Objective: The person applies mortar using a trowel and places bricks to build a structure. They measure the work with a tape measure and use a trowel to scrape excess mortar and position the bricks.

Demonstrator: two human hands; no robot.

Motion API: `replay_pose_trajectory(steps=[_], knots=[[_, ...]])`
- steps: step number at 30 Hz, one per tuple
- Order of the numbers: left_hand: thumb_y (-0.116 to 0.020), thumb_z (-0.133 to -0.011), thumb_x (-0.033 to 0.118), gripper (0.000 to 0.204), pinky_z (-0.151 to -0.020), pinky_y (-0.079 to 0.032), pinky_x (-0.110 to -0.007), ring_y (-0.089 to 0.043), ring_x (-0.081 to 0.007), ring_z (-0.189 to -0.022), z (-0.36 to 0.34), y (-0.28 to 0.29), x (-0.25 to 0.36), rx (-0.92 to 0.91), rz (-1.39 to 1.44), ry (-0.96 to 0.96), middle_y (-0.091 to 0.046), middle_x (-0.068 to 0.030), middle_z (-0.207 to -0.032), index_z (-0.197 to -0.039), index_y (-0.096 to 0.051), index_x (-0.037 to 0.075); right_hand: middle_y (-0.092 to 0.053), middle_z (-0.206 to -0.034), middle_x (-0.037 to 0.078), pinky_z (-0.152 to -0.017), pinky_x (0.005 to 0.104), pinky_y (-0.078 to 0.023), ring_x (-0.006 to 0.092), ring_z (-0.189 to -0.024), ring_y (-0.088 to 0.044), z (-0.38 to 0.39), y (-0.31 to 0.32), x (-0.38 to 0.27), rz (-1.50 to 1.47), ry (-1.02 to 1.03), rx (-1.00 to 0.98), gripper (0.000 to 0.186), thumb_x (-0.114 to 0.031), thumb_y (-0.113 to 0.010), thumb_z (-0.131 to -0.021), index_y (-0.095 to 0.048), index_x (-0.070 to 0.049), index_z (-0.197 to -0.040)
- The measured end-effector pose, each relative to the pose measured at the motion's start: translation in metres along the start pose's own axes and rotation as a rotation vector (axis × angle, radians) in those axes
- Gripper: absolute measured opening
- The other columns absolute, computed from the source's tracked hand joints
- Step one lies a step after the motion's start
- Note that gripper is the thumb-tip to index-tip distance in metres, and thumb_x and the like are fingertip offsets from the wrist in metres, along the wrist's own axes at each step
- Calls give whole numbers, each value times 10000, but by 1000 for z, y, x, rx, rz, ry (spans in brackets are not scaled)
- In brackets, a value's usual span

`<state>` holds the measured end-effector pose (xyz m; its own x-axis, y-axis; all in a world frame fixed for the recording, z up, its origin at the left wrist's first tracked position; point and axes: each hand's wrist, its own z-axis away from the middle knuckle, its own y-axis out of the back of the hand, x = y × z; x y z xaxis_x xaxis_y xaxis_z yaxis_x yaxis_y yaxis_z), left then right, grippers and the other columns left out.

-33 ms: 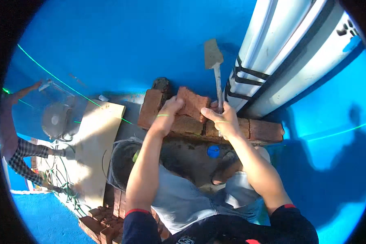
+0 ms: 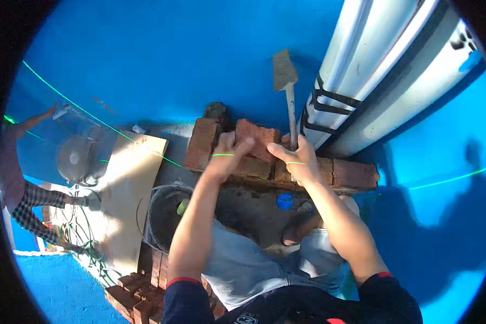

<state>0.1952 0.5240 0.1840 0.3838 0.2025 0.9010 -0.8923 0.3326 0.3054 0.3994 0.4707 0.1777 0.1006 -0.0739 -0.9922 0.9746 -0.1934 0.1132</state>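
A broken-edged red brick (image 2: 254, 139) sits at an angle against the blue wall, on top of a low course of bricks (image 2: 353, 174). At its lower left corner is my left hand (image 2: 225, 155), thumb and fingers apart, the thumb overlapping the brick's face. I cannot tell whether the thumb presses on it. My right hand (image 2: 299, 159) is closed round the handle of a trowel (image 2: 284, 70), whose mortar-coated blade points up. The right thumb reaches to the brick's right edge. Another brick (image 2: 201, 143) stands on the course at the left.
Strapped white pipes (image 2: 356, 70) lean at the right. A dark bucket (image 2: 164, 216) stands by my left forearm, near a board (image 2: 129, 200) and stacked bricks (image 2: 129, 297). A blue cap-like object (image 2: 284, 201) lies below the course. At far left another person (image 2: 24, 189) works beside hoses (image 2: 86, 232).
My left hand has loosened from the brick's left edge, its thumb spreading from the fingers and dropping slightly. The right hand and trowel stay nearly where they were.
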Motion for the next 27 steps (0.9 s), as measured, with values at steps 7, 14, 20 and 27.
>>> replay_pose_trajectory(steps=[7, 14, 20, 27], knots=[[-865, -701, 389, 1062, -1068, -374, -413, -428, -265, -1307, 9, -36, 7, -211, 518, -6, -442, -140, -1413, -1480, -255, 3, -554, -755, 98, -642, 390, -450, 241, -704, -556, -6, 5, -6, 301, 70, 12, 603, -594, -703, -813, -522, -25, -895], [-829, -688, 208, 703, -898, -507, -407, -594, -238, -1079, -47, 1, 1, -271, 622, 197, -617, -57, -1172, -1310, -529, 78, -534, -702, 112, -597, 406, -416, 260, -629, -536, 0, 12, -13, 253, 28, -46, 432, -463, -610, -930, -545, -39, -875], [-892, -521, 346, 880, -888, -533, -391, -616, -327, -1066, -187, 81, -51, 306, -293, 20, -614, -199, -1156, -1174, -501, -97, -541, -715, 109, -624, 379, -442, 223, -674, -559, 23, 31, -10, 287, -36, -222, 414, -440, -630, -927, -546, -36, -895], [-905, -492, 438, 1132, -986, -471, -428, -502, -380, -1211, -251, 96, -123, 491, -584, 49, -479, -257, -1300, -1312, -360, -121, -533, -690, 81, -606, 325, -426, 171, -630, -511, 25, 36, -12, 246, -1, -292, 237, -219, -708, -885, -560, -33, -881]])
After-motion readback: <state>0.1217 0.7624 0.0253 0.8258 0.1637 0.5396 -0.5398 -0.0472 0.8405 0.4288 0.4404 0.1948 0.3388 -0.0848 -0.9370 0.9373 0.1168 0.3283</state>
